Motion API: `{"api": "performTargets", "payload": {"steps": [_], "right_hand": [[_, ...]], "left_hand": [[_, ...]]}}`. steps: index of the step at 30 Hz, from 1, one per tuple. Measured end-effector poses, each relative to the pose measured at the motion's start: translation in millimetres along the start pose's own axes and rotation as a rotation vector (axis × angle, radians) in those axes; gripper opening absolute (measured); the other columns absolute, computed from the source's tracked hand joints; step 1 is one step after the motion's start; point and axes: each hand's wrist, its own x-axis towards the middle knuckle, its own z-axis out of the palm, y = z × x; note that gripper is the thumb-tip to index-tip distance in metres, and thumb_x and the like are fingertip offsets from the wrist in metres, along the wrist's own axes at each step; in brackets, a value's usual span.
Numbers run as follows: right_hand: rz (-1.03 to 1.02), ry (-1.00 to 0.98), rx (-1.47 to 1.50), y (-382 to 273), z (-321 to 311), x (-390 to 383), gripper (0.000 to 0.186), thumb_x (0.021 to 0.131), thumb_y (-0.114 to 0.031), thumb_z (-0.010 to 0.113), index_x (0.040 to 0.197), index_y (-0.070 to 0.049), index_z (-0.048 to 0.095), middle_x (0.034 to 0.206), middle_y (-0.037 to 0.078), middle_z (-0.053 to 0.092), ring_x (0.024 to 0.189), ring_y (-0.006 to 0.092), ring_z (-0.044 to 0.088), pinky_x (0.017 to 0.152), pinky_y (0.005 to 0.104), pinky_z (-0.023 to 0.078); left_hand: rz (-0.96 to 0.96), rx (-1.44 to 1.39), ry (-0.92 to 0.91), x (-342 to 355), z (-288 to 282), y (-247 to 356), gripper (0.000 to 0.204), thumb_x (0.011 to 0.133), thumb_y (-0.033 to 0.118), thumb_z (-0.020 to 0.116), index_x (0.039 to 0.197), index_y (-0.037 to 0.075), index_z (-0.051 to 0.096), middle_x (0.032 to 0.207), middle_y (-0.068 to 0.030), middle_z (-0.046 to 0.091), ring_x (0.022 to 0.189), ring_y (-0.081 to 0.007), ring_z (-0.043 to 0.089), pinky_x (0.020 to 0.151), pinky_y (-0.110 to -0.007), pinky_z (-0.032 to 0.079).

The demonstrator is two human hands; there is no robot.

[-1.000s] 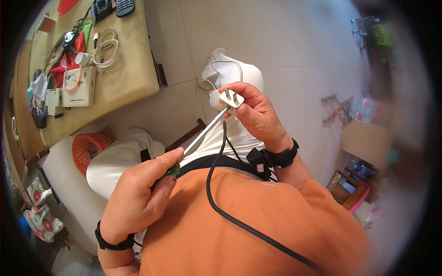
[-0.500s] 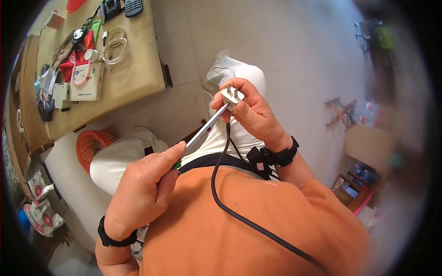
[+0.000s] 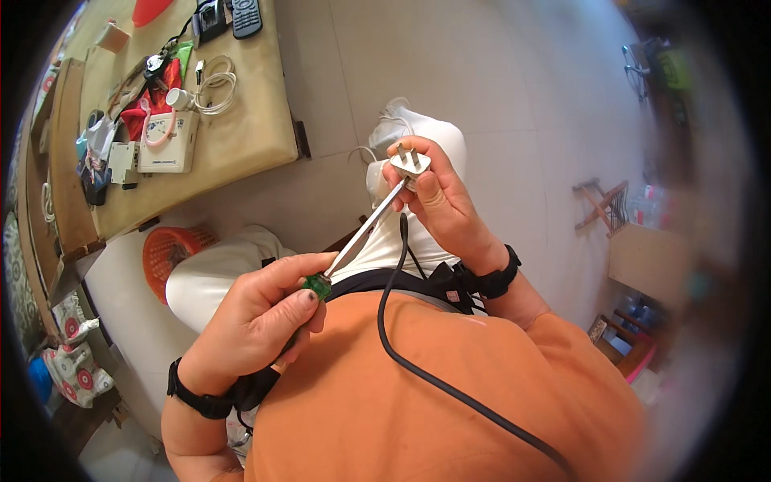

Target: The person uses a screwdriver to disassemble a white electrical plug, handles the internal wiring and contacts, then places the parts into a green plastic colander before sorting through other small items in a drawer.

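My right hand [image 3: 446, 197] is closed round a white power plug [image 3: 411, 162], its metal prongs pointing up and away from me. In my left hand [image 3: 269, 309] is a screwdriver [image 3: 365, 231] with a long metal shaft and a green handle, gripped between thumb and fingers. The shaft slants up to the right, and its tip meets the near side of the plug; whether it sits in a screw there is too small to tell. A black cable [image 3: 393, 337] hangs below my right hand and curves down across my orange shirt.
A table [image 3: 241, 136] at the upper left bears a white box [image 3: 170, 143], a coiled white cable [image 3: 217, 88] and a black remote control [image 3: 247, 18]. An orange basket [image 3: 165, 249] stands on the floor by my left leg. A folding wooden stool [image 3: 602, 201] is at the right.
My left thumb and fingers have shifted on the screwdriver, and more of its green handle shows. The plug has tilted slightly in my right hand. The whole view has shifted a little.
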Motion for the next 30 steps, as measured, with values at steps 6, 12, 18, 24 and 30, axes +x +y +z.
{"api": "performTargets", "payload": {"steps": [6, 12, 18, 24, 30], "right_hand": [[-0.102, 0.046, 0.085, 1.4, 5.5, 4.2, 0.039, 0.096, -0.033, 0.041, 0.123, -0.007, 0.035, 0.092, 0.001, 0.049, 0.072, 0.006, 0.044, 0.069, 0.0202, 0.041], [-0.048, 0.162, -0.044, -3.9, 14.6, 9.5, 0.032, 0.091, -0.022, 0.054, 0.115, -0.007, 0.04, 0.084, -0.001, 0.05, 0.066, 0.0059, 0.044, 0.062, 0.021, 0.043], [0.109, 0.083, 0.461, -3.5, 9.4, 14.2, 0.026, 0.09, -0.016, 0.055, 0.11, -0.007, 0.041, 0.082, 0.002, 0.049, 0.062, 0.0079, 0.045, 0.059, 0.0235, 0.043], [0.054, 0.09, 0.328, 1.4, 2.2, 14.5, 0.024, 0.093, -0.017, 0.051, 0.112, -0.007, 0.04, 0.085, 0.002, 0.049, 0.064, 0.0089, 0.044, 0.061, 0.0251, 0.043], [-0.018, 0.019, 0.418, -1.5, 6.9, 8.6, 0.036, 0.097, -0.038, 0.034, 0.115, -0.007, 0.038, 0.09, 0.004, 0.049, 0.071, 0.0096, 0.045, 0.067, 0.0239, 0.041]], "left_hand": [[-0.092, -0.443, -0.088, 1.9, 1.4, 1.0, 0.037, 0.091, 0.02, 0.048, 0.123, 0.002, 0.045, 0.069, -0.0097, 0.054, 0.038, -0.0086, 0.041, 0.035, -0.02, 0.032], [-0.091, -0.586, -0.159, 5.8, -3.9, -1.6, 0.041, 0.09, 0.021, 0.05, 0.125, 0.001, 0.04, 0.083, -0.013, 0.055, 0.038, -0.0113, 0.044, 0.032, -0.022, 0.033], [0.037, -0.467, -0.057, 6.9, -5.6, -10.7, 0.042, 0.087, 0.016, 0.056, 0.125, 0.003, 0.041, 0.089, -0.0077, 0.052, 0.058, -0.014, 0.056, 0.049, -0.022, 0.046], [0.306, 0.22, 0.15, -10.2, 0.6, -10.6, 0.049, 0.073, -0.004, 0.065, 0.119, 0.0, 0.046, 0.097, -0.0071, 0.053, 0.082, -0.0157, 0.056, 0.068, -0.025, 0.047], [0.651, 1.079, 0.516, -24.4, 26.4, 2.9, 0.042, 0.067, -0.009, 0.063, 0.107, 0.002, 0.057, 0.093, -0.0117, 0.049, 0.07, -0.0231, 0.054, 0.06, -0.029, 0.046]]}}
